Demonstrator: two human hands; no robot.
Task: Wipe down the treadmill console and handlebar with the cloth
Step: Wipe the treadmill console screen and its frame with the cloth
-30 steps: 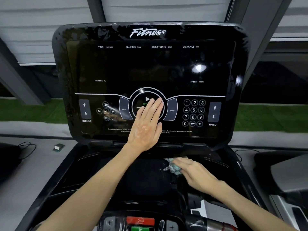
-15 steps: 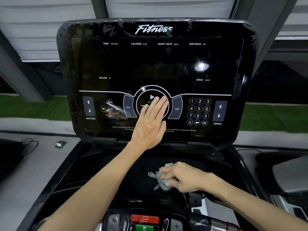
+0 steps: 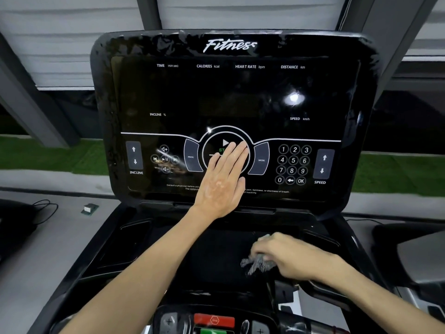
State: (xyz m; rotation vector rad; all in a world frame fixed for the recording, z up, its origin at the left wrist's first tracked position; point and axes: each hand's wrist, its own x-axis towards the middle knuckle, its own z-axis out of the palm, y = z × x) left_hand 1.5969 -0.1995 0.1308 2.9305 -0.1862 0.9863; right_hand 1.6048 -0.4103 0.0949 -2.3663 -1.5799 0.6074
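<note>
Cloth [image 3: 255,263] sits bunched under my right hand [image 3: 286,256], whose fingers [image 3: 263,244] curl down around it and press it against the black tray [image 3: 212,256] below the console [image 3: 231,92]. The hand is motion-blurred, so I cannot tell exactly which fingers grip it. A striped, crumpled end sticks out to the left of those fingertips; beyond that I cannot make out any long axis in the wad.

My left hand [image 3: 221,184] lies flat on the console face, fingers [image 3: 237,153] straight and close together. Their tips are over the round play button ring [image 3: 225,135], the thumb lies along the right edge of the palm, and the hand holds nothing.

The console's long axis runs left to right, its glossy face leaning back and turned toward me. Right of the left fingertips are the number keypad [image 3: 292,165] and the speed arrows [image 3: 323,163]; left of them are the incline arrows [image 3: 134,155]. A bright light reflection [image 3: 293,97] shows above the keypad. Nearer me than the right hand are a red button [image 3: 214,320] and a green button [image 3: 213,331].

Far to the left of both hands, a grey surface [image 3: 60,237] carries a black cable [image 3: 45,210] and a small green-and-white item [image 3: 89,209]. Behind the console run a strip of green turf [image 3: 48,153] and pale slatted panels [image 3: 60,32].
</note>
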